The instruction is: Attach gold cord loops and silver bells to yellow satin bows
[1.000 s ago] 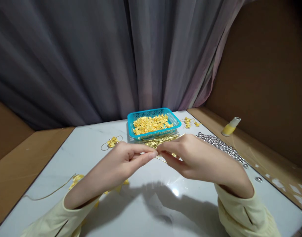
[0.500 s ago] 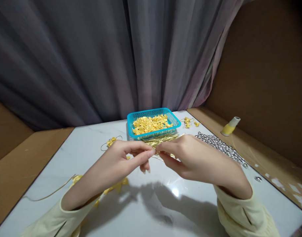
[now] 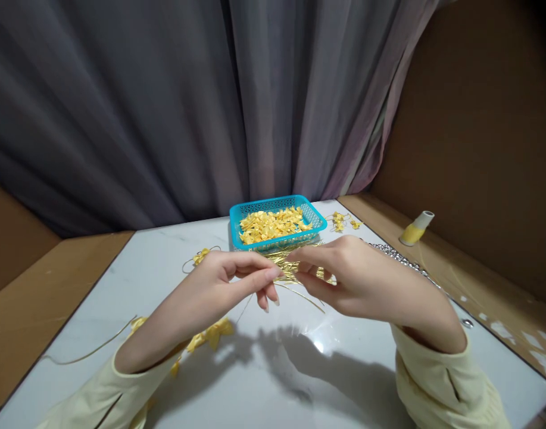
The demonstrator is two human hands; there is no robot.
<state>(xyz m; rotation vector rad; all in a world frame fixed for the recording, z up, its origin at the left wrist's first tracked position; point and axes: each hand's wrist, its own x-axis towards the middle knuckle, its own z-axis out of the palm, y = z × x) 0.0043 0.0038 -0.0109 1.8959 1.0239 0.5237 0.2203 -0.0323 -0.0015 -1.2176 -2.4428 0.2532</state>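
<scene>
My left hand (image 3: 237, 280) is over the middle of the table, thumb and forefinger pressed together on a thin gold cord (image 3: 305, 296). One end of the cord curves out to the right below my fingers, and a fine strand hangs to the lower left. Just to the right, my right hand (image 3: 344, 274) has thumb and forefinger apart, with nothing visible between them. Behind the hands lies a bundle of gold cords (image 3: 288, 257), partly covered by my right hand. Yellow ribbon flowers (image 3: 214, 333) lie below my left forearm, which hides part of them.
A blue basket (image 3: 279, 243) of yellow flower pieces stands at the back. Silver beads (image 3: 400, 256) lie behind my right hand. Small flower pieces on wire (image 3: 339, 221) rest at back right, another (image 3: 201, 256) at left. A yellow-and-white cone (image 3: 417, 228) stands on the right ledge.
My right hand has drawn slightly away to the right and its fingertips have parted from my left. More of the gold cord shows below the hands.
</scene>
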